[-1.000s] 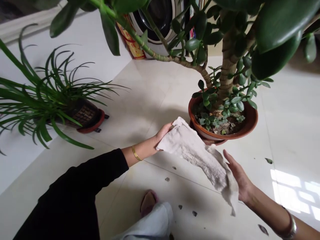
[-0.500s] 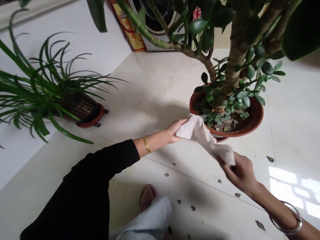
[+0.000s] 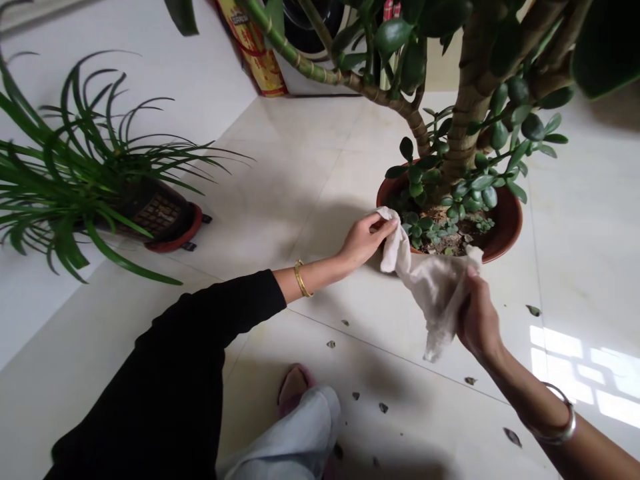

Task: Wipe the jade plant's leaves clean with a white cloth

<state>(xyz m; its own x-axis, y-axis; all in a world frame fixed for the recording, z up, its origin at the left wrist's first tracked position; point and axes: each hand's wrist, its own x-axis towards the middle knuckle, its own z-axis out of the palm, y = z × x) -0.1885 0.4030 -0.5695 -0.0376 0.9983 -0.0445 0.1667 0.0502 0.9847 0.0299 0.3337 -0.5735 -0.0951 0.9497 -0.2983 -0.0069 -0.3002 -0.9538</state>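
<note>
A pale, thin cloth (image 3: 435,287) is stretched between my two hands, its lower part hanging down in a loose fold. My left hand (image 3: 367,240) pinches one upper corner beside the rim of the reddish-brown pot (image 3: 507,230). On the other side, my right hand (image 3: 480,317) grips the cloth's opposite edge, thumb on top. Behind the cloth, the pot holds a jade plant (image 3: 463,127) with a thick trunk and glossy leaves. The cloth covers part of the pot's front.
A long-leaved plant in a dark pot (image 3: 160,210) stands at left on a red wheeled saucer (image 3: 175,243). Several dry leaves (image 3: 512,437) lie scattered on the tiled floor (image 3: 280,200). A yellow-red bag (image 3: 265,67) leans at the back near a washing machine (image 3: 307,77). My slippered foot (image 3: 295,387) is below.
The twisted cloth has opened out and now droops between my hands. My left hand has shifted slightly right and up; my right hand has risen, its grip turned more upright.
</note>
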